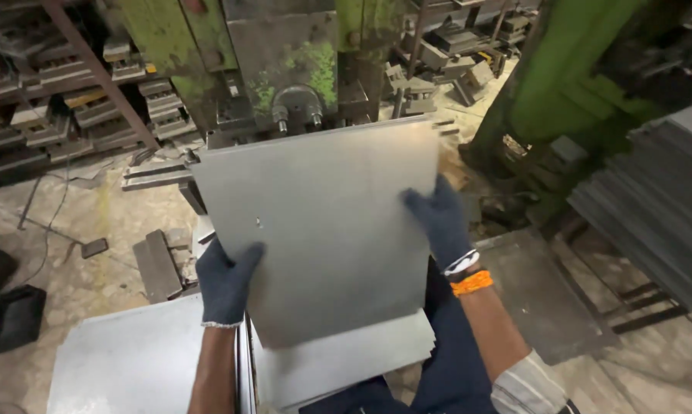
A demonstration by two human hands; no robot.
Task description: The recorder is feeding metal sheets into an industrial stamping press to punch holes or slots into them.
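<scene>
I hold a flat grey metal sheet in front of a green press machine, tilted toward it. My left hand, in a dark blue glove, grips the sheet's lower left edge. My right hand, also gloved, with an orange and a white band at the wrist, grips its right edge. Under the held sheet lies another grey sheet across my lap.
A stack of grey sheets lies at lower left and a taller pile at right. Racks of metal dies stand at left. A green machine column rises at right. Metal blocks lie on the dirty floor.
</scene>
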